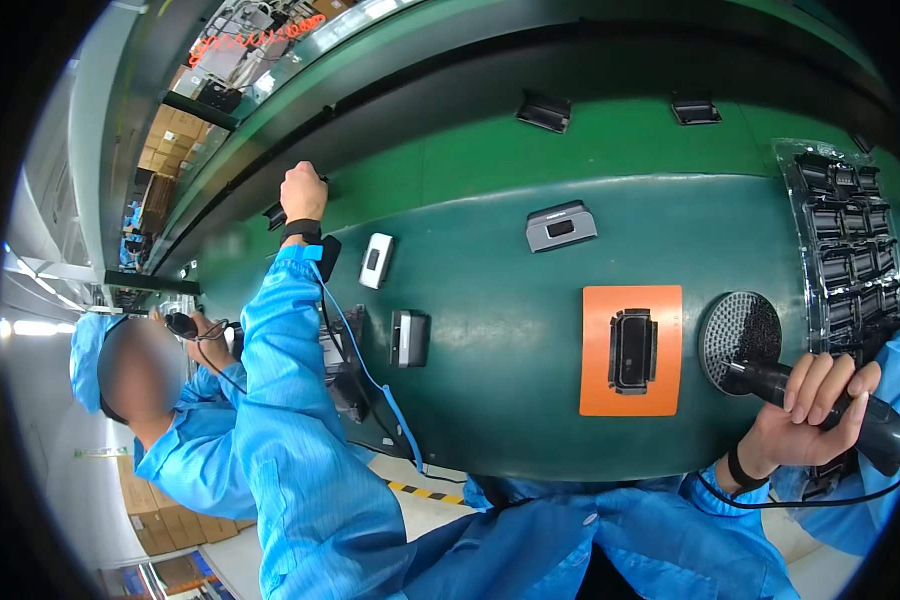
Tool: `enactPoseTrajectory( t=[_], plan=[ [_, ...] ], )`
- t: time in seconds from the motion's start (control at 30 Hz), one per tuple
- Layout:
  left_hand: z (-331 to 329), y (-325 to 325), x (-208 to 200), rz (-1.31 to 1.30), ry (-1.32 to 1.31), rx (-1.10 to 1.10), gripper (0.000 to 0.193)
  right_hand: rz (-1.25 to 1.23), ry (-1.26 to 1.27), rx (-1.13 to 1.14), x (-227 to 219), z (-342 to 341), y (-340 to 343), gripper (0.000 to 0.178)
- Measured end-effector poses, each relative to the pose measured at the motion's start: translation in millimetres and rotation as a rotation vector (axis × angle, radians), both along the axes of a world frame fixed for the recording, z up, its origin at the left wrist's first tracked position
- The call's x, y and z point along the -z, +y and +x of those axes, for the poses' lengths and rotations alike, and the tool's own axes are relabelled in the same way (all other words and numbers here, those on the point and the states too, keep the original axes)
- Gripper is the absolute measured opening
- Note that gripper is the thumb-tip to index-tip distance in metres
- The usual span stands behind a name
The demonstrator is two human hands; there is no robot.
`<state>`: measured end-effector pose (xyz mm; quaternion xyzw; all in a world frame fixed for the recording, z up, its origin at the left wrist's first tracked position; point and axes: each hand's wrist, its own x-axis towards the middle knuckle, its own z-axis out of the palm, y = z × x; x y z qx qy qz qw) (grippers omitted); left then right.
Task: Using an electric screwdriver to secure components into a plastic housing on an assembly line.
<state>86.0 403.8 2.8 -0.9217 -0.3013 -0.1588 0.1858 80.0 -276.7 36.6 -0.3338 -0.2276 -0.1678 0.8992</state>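
My right hand wraps around a black electric screwdriver at the lower right. The tool's tip is over a round grey dish with small dark pieces, likely screws, heaped on one side. Left of the dish, a black plastic housing lies on an orange mat. My left arm reaches far out to the left. Its hand, with a strap at the wrist, is closed over the green belt; what its fingers hold, if anything, is hidden. Beside that hand a dark part partly shows.
Grey housings and a white one rest on the green table. On the belt behind are black housings. A clear tray of black parts stands at right. A co-worker sits at left.
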Motion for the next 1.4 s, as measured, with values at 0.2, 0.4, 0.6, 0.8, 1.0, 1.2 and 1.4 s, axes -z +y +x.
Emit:
enactPoseTrajectory(
  t=[0.2,0.4,0.6,0.8,1.0,1.2,1.4],
  plan=[
    [-20.7,-235.4,-98.1,-0.588,-0.157,0.642,0.019,0.023,0.112,0.096,8.3,-5.6,-31.6,0.018],
    [-87.1,-422.4,-70.6,-0.961,-0.53,1.059,0.041,-0.021,0.111,-0.11,14.1,-8.6,-39.7,0.029],
    [-94.2,-440.9,-21.7,-1.117,-0.252,0.74,0.035,0.023,-0.022,-0.095,-14.9,-14.1,-3.0,0.014],
    [-70.6,-439.7,-25.0,-0.86,-0.057,0.724,0.013,-0.099,-0.182,-0.203,-7.4,-11.4,-16.3,0.016],
    [-74.1,-457.8,-17.3,-0.879,0.04,0.704,0.015,-0.112,-0.151,-0.184,-6.8,-15.4,-20.4,0.017],
    [-82.8,-499.0,-14.4,-0.789,-0.073,0.535,0.026,-0.14,-0.182,-0.263,-5.6,-14.3,-22.7,0.02],
    [-87.5,-498.1,-12.4,-0.689,-0.113,0.635,0.023,-0.163,-0.037,-0.083,-10.6,-18.5,-14.3,0.017]
  ],
)
